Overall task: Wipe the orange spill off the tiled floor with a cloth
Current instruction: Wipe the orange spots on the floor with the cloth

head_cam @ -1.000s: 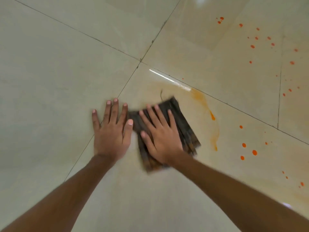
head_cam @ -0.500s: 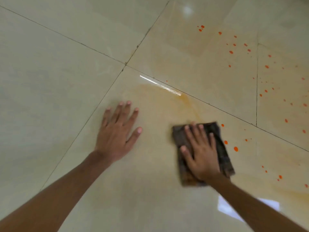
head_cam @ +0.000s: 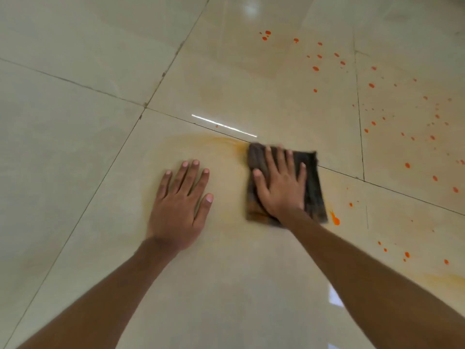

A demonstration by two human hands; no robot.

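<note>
A dark folded cloth (head_cam: 314, 187) lies flat on the glossy beige tiled floor (head_cam: 75, 122). My right hand (head_cam: 280, 187) presses down on it with fingers spread. The cloth's top left corner touches a pale orange smear (head_cam: 214, 142) along a grout line. My left hand (head_cam: 181, 202) rests flat on the tile to the left of the cloth, fingers apart, holding nothing. An orange blob (head_cam: 335, 219) sits just off the cloth's lower right corner. Orange droplets (head_cam: 372, 85) dot the tiles at upper right, and more orange droplets (head_cam: 406, 254) lie at the right.
Dark grout lines (head_cam: 161, 79) cross the floor. A faint orange streak (head_cam: 442, 279) runs near the right edge below my right forearm. The tiles to the left carry no stains.
My right hand slid the cloth to the right, then forward and back left to the grout line. The smear where it passed has faded. My left hand stayed planted on the tile.
</note>
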